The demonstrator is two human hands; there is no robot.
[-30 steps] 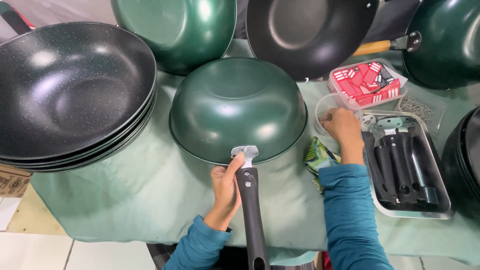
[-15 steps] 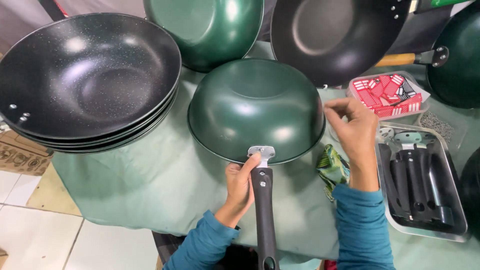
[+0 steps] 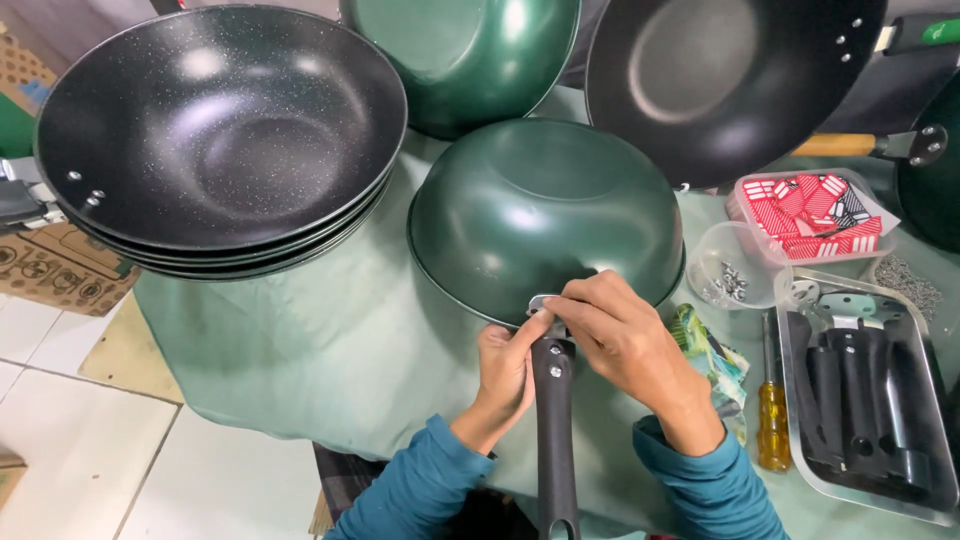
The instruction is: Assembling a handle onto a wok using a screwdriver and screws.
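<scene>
A stack of black speckled woks [image 3: 215, 140] sits at the left edge of a counter [image 3: 300, 350] draped in green cloth, overhanging its side. At the middle of the counter, toward the near edge, a dark green wok [image 3: 545, 215] lies upside down, its black handle [image 3: 555, 430] reaching back past the near edge toward the person. The left hand [image 3: 505, 370] is closed around the top of the handle, just below the metal bracket where it meets the wok's rim. The right hand [image 3: 620, 335] is curled over that same joint, its fingertips pinched on the bracket; whatever small part they may grip is hidden. Behind, along the far edge, another green wok [image 3: 460, 55] and a black wok [image 3: 725, 80] stand tilted. Toward the right edge sit a clear cup of screws [image 3: 730, 270], a yellow-handled screwdriver [image 3: 770, 415] and a metal tray [image 3: 925, 500] of spare black handles.
</scene>
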